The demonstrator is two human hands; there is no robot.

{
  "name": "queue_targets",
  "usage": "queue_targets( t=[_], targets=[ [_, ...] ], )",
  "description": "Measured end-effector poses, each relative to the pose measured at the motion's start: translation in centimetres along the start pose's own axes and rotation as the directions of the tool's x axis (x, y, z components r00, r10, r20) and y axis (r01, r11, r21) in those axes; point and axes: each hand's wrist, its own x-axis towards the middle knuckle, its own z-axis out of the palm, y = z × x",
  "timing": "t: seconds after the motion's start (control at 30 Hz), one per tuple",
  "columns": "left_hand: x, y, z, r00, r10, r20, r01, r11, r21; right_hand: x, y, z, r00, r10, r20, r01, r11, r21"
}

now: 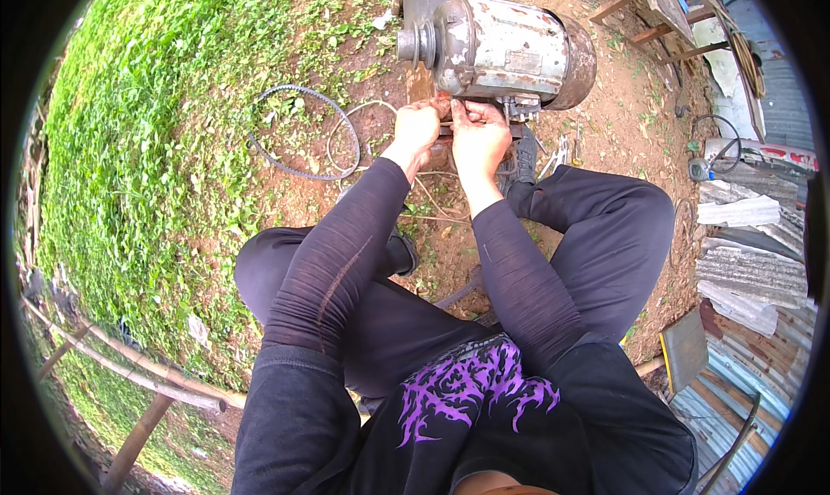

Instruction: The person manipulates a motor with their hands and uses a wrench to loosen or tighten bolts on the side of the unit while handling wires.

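A worn electric motor (519, 50) with peeling pale paint and rust lies on its side in front of me. Its pulley (418, 44) points left. At the motor's lower near edge, my left hand (418, 134) and my right hand (481, 140) are close together, fingers bent and pressed in. Whatever they pinch is too small and too hidden to name. A terminal block (520, 108) with metal posts sits just right of my right fingers. Beneath my hands, the rusty base is largely covered.
A black drive belt (300, 89) lies looped on the ground at left, beside a thin pale cable (334, 130). Several metal tools (558, 156) lie near my right shoe (521, 156). Corrugated sheets (739, 274) fill the right side; bamboo poles (143, 370) stand at lower left.
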Motion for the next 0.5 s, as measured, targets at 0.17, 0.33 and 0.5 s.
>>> queue_targets(
  t=[0.17, 0.33, 0.5],
  targets=[
    [-0.5, 0.3, 0.1, 0.999, 0.033, -0.032, -0.032, 0.999, 0.03, -0.8, -0.3, -0.1, 0.997, -0.071, -0.034, 0.071, 0.997, 0.014],
    [-0.5, 0.5, 0.6, 1.0, 0.013, -0.017, -0.013, 1.0, 0.021, -0.1, 1.2, -0.5, 0.995, -0.101, 0.012, 0.101, 0.995, 0.02],
    [0.2, -0.1, -0.3, 0.998, 0.043, -0.036, -0.042, 0.999, 0.017, -1.0, -0.7, -0.2, 0.999, -0.043, -0.021, 0.043, 0.999, -0.012]
  ],
)
